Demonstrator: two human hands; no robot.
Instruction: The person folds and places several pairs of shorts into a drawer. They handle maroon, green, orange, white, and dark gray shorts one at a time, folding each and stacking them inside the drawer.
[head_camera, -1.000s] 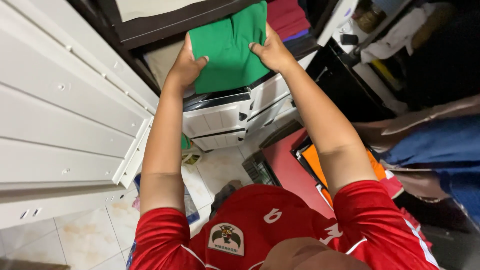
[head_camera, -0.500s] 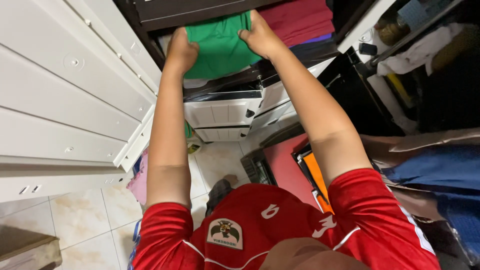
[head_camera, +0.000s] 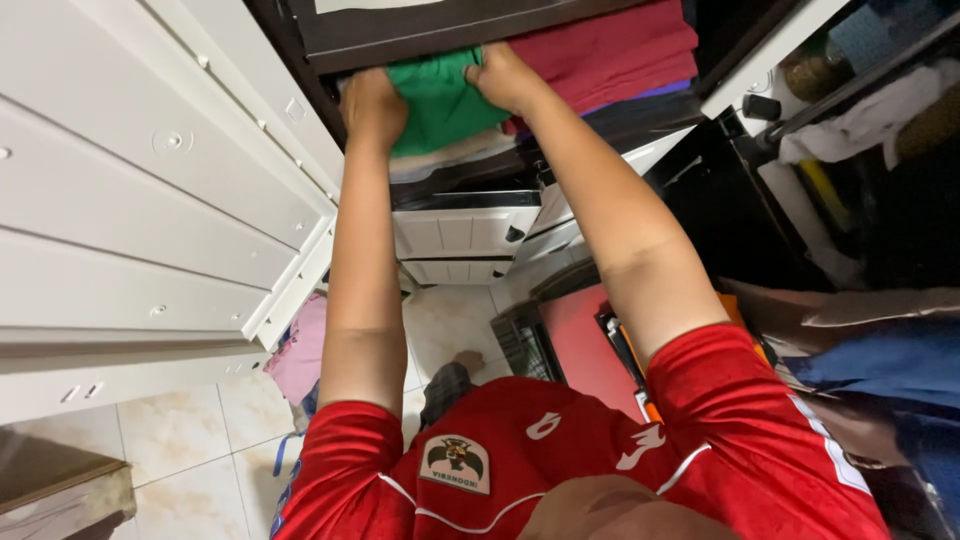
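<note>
Head view, looking down the body toward a dark cabinet at 12 o'clock. Both arms stretched forward. Folded green garment (head_camera: 440, 95) sits between the two hands, partly inside the opening under a dark shelf edge (head_camera: 450, 25), lying on a paler folded layer (head_camera: 460, 155). Left hand (head_camera: 373, 108) grips the garment's 9 o'clock edge, fingers curled shut over the cloth with knuckles up; right hand (head_camera: 505, 78) clamps the 3 o'clock edge likewise, fingers closed, fingertips hidden in the fabric. Garment's long axis appears to run front to back, 6 to 12 o'clock, into the cabinet; the far end is hidden under the shelf. Neither hand is nearer: each touches its own side, right hand slightly deeper in. Stack of dark red folded clothes (head_camera: 610, 55) lies just beside the green garment at its 3 o'clock, touching or nearly so; cannot tell which. White plastic drawer unit (head_camera: 465, 230) stands below the opening, at 6 o'clock of the garment. White panelled door (head_camera: 150, 200) at 9 o'clock. Tiled floor (head_camera: 180, 440) below.
</note>
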